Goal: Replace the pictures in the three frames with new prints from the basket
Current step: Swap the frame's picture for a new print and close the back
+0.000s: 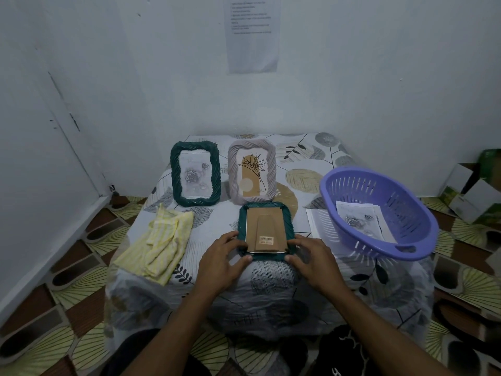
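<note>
A dark green woven frame (288,216) lies face down at the table's front middle, its brown cardboard back (267,229) with a barcode sticker facing up. My left hand (222,256) grips the frame's near left corner and my right hand (311,257) its near right corner. Behind it two frames stand upright: a dark green one (194,177) holding a grey rose print, and a pale grey one (252,175) holding a tan plant picture. A purple plastic basket (379,210) on the right holds rose prints (357,219).
A yellow striped cloth (162,240) lies crumpled at the table's left. White sheets (317,223) lie flat beside the basket. The leaf-patterned tablecloth (271,280) hangs over the front edge. Cardboard boxes (471,194) stand on the floor at far right. A printed sheet (253,33) hangs on the wall.
</note>
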